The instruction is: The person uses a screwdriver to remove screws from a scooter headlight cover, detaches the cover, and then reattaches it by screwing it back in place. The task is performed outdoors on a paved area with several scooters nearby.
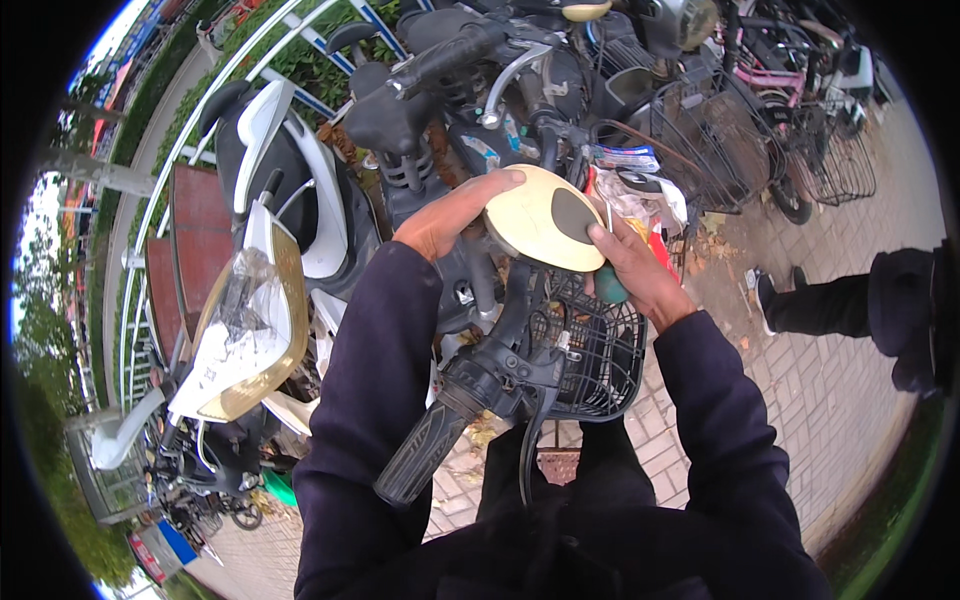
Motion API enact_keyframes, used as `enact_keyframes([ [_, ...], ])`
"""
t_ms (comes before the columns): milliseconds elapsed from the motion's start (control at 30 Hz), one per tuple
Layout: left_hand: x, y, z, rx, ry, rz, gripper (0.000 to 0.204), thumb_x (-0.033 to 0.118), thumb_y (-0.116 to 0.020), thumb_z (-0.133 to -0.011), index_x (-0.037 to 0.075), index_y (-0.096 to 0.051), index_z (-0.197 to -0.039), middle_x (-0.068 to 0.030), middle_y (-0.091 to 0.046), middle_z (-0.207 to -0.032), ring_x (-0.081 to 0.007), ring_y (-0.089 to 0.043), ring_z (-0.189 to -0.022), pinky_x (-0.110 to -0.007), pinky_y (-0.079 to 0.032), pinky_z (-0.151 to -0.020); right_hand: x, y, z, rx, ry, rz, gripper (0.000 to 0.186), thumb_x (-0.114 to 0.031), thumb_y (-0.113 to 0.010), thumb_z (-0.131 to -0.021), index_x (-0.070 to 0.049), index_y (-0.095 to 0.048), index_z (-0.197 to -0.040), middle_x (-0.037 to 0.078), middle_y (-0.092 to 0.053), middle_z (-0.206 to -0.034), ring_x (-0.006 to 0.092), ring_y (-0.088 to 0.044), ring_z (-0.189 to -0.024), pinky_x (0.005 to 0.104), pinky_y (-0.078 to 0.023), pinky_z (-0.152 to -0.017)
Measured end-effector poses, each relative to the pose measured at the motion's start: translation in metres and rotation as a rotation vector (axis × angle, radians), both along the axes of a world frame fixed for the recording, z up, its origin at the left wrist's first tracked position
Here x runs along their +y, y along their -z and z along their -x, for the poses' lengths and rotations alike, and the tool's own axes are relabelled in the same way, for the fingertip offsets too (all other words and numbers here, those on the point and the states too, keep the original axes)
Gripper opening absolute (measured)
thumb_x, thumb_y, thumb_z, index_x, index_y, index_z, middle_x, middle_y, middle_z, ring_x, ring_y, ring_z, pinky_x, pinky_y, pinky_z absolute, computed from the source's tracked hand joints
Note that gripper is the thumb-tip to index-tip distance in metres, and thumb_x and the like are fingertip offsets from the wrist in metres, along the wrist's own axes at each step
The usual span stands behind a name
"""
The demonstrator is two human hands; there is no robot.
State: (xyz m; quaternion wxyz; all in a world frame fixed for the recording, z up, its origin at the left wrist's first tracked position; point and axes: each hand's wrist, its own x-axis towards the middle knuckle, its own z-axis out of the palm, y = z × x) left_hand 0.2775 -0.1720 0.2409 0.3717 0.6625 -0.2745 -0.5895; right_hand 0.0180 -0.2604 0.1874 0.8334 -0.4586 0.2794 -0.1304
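A cream oval cover with a dark grey oval patch is held above the handlebar of an electric bike. My left hand grips its left edge, thumb lying along the top and the other fingers hidden. My right hand is closed at the cover's right edge, thumb near the dark patch. Under the right fingers shows a rounded green thing, partly hidden; a thin pale shaft stands above that thumb. Just below the cover are a black handlebar grip with a brake lever, and a black wire basket.
A white scooter stands at the left, by a white railing. More parked bikes with wire baskets fill the far side. White and red bags lie behind the cover. At the right, a person's dark-trousered leg reaches over the paving.
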Motion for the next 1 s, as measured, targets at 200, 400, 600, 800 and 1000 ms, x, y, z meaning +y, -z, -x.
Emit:
enact_keyframes([
  [200,-0.004,0.001,-0.003,-0.023,0.039,-0.02,0.072,0.067,-0.06,-0.098,0.015,-0.061,-0.147,-0.0031,-0.069,-0.128,-0.0145,-0.06,-0.121,-0.033,-0.048,-0.091,0.0,-0.003,0.001,-0.002,-0.001,0.022,0.07,-0.05,-0.061,-0.107,-0.012,-0.042,-0.162,0.005,-0.064,-0.11,0.0119,-0.063,-0.07,0.0275,-0.055,-0.059],
  [400,-0.005,0.0,0.003,-0.05,-0.031,-0.024,0.087,0.077,-0.059,-0.093,0.011,-0.059,-0.15,-0.0069,-0.065,-0.136,-0.0199,-0.056,-0.124,-0.034,-0.044,-0.1,-0.002,0.003,0.017,0.128,0.111,-0.03,0.069,-0.057,-0.048,-0.11,-0.009,-0.043,-0.16,0.006,-0.064,-0.103,0.0144,-0.061,-0.062,0.0294,-0.053,-0.056],
  [600,-0.007,-0.003,0.006,-0.072,-0.015,-0.063,0.07,0.078,-0.056,-0.095,0.02,-0.068,-0.133,-0.0017,-0.069,-0.119,-0.0117,-0.058,-0.108,-0.026,-0.038,-0.083,0.009,0.003,0.015,0.081,0.131,0.043,0.07,-0.05,-0.057,-0.108,-0.01,-0.04,-0.163,0.009,-0.068,-0.112,0.0133,-0.063,-0.062,0.0272,-0.053,-0.056],
  [800,-0.003,0.001,0.001,-0.018,-0.032,-0.011,0.071,0.075,-0.058,-0.095,0.02,-0.063,-0.139,-0.0005,-0.068,-0.126,-0.0125,-0.06,-0.113,-0.029,-0.044,-0.092,0.006,-0.022,-0.002,0.135,0.085,-0.002,0.077,-0.038,-0.075,-0.101,-0.008,-0.04,-0.163,0.008,-0.07,-0.111,0.0128,-0.064,-0.067,0.0274,-0.055,-0.058],
  [1000,0.002,0.029,-0.022,0.126,0.003,0.022,0.07,0.072,-0.055,-0.1,0.015,-0.062,-0.141,-0.0036,-0.068,-0.134,-0.0157,-0.062,-0.119,-0.034,-0.049,-0.099,-0.003,-0.036,-0.013,0.152,0.056,0.057,0.076,-0.037,-0.078,-0.099,-0.008,-0.044,-0.16,0.008,-0.07,-0.111,0.0116,-0.064,-0.069,0.0261,-0.054,-0.054],
])
